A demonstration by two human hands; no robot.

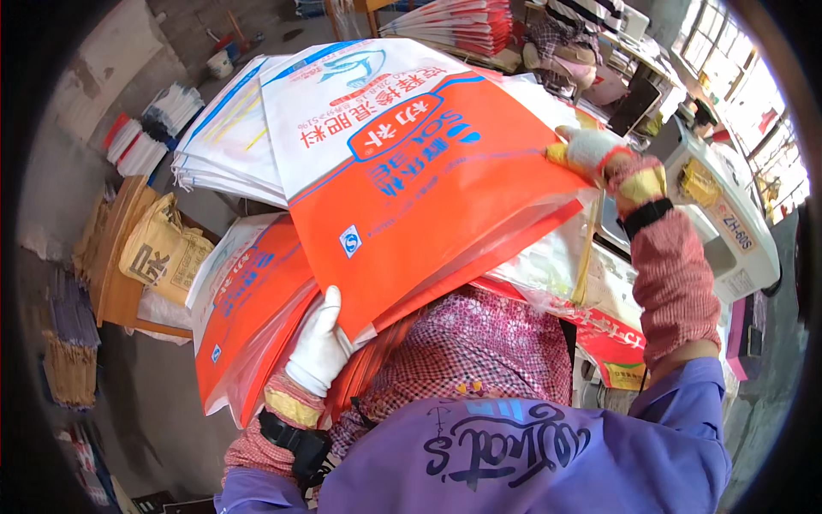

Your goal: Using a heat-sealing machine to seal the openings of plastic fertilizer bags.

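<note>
A large red-and-white woven sack point(428, 197), printed and lying flat, slants up across my lap and over other sacks. My left hand point(321, 347), in a white glove, is closed at its near left corner, the thumb up along the edge and the other fingers hidden beneath. At the sack's right edge, my right hand point(592, 152), in a white glove with yellow fingertips, is closed on the border. Another stack of red-and-white sacks point(248, 300) hangs below on the left. Behind the sack lies a pile of white sacks point(227, 137).
On the right stands a pale sewing machine point(719, 206) on a work table. A wooden frame point(120, 257) with a yellowish sack point(163, 248) is at left. Bundled sacks point(454, 26) lie at the back, where another person point(569, 47) sits. More bundles point(68, 343) rest along the left.
</note>
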